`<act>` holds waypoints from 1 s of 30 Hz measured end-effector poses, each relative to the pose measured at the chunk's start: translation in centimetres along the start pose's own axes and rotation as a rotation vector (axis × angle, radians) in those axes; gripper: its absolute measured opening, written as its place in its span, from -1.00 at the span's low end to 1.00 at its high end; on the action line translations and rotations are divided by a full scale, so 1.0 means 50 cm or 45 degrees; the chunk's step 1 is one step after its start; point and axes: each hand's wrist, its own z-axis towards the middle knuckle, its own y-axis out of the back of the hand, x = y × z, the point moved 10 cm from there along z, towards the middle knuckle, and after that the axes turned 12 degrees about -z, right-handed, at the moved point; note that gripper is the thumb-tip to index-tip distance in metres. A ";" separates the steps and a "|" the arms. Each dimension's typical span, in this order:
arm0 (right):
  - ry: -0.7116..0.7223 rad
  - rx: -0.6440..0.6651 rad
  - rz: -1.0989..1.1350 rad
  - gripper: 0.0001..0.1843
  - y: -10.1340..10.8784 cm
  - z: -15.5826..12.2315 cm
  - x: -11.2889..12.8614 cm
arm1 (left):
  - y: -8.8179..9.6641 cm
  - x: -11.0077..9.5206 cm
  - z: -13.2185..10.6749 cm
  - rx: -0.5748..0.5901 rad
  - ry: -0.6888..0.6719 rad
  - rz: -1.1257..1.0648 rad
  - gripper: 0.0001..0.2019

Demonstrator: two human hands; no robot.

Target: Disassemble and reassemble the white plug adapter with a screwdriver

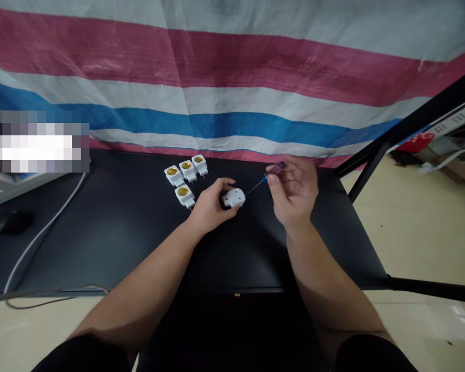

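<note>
Adapter (234,196) in pinch of left hand (209,205), screwdriver (265,177) in grip of right hand (297,195)

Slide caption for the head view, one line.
Left hand holds a white plastic housing, right hand a screwdriver; four white plug-in lamp sockets lie on the black table.
</note>
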 end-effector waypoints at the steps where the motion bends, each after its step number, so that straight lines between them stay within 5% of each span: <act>1: -0.004 0.082 -0.024 -0.59 -0.013 0.011 -0.001 | -0.016 -0.003 0.003 0.087 0.028 0.048 -0.32; 4: -0.055 0.246 -0.055 -0.66 -0.049 0.026 -0.014 | -0.056 -0.014 0.008 0.330 0.082 0.146 -0.25; 7: -0.120 0.236 -0.005 -0.66 -0.063 0.013 -0.033 | -0.071 -0.017 0.006 0.431 0.112 0.127 -0.31; 18: -0.206 0.327 0.049 -0.64 -0.072 -0.054 -0.063 | -0.064 -0.008 -0.017 0.440 -0.116 -0.037 -0.54; 30: -0.083 0.170 -0.006 -0.62 -0.060 -0.065 -0.059 | -0.060 -0.004 -0.018 0.428 -0.178 -0.094 -0.56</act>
